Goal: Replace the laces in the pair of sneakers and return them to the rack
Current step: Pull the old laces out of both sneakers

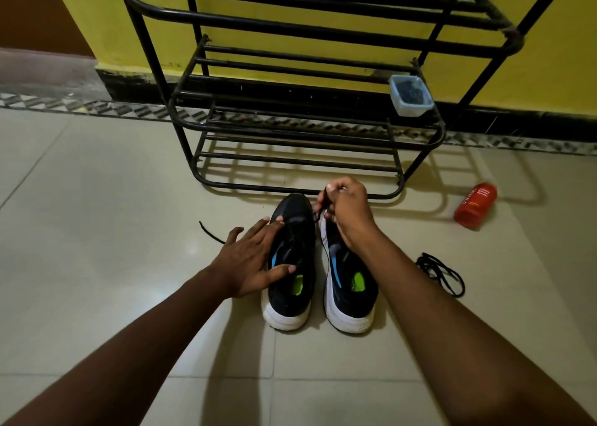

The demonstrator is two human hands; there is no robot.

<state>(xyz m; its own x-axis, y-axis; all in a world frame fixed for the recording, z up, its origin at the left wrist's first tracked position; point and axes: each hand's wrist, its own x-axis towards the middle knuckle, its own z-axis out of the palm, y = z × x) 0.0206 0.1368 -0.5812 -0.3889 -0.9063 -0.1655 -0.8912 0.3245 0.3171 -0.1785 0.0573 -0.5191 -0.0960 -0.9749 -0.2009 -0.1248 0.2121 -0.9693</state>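
On the tiled floor (97, 199) at bottom centre, a pair of dark sneakers with white soles, heels toward the camera and toes toward the top of the frame: left sneaker (289, 299) and right sneaker (350, 299), side by side and just apart. On the left sneaker, the left hand (255, 257), grip open, fingers straight and spread along the outer side and upper, thumb lying by the collar. Over the front half of the right sneaker, the right hand (347, 212), grip closed in a pinch on a black lace (324, 196), drawn up from the eyelets near the toe. Left of centre, just beyond the left hand's fingertips, a black lace end (210, 232) on the tiles, the rest hidden by the hand. Right of centre, beside the right forearm, a loose lace (442, 272), black, in a tangle on the floor. Farther right and higher, a red bottle (475, 206) on its side. Just past the toes, filling the upper middle, a black metal rack (307, 128) with barred shelves, against a yellow wall (549, 54). At the right end of one shelf, a small clear tub (410, 96) with dark contents, too small to make out.
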